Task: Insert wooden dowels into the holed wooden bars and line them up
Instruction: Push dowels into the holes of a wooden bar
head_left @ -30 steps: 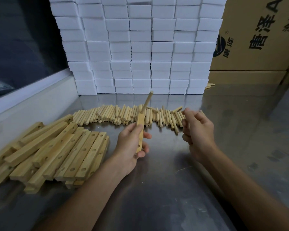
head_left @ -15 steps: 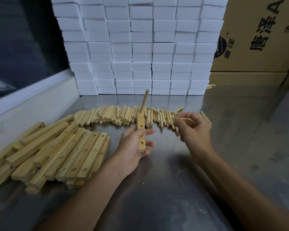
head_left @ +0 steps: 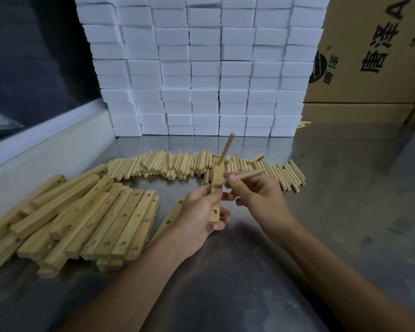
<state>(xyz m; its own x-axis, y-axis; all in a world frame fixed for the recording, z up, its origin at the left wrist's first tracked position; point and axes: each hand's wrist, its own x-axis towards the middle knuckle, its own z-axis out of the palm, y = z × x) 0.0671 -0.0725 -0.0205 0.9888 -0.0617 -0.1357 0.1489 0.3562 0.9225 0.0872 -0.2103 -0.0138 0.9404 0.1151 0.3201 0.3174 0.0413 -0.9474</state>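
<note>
On a steel counter (head_left: 321, 236) backed by stacked white blocks (head_left: 201, 68), right hand (head_left: 261, 200) fingers (head_left: 231, 179) pinch a dowel (head_left: 247, 174) at the middle hole of an upright bar (head_left: 216, 188). Left hand (head_left: 199, 216) grips that bar, one dowel already standing (head_left: 227, 148) on top.
</note>
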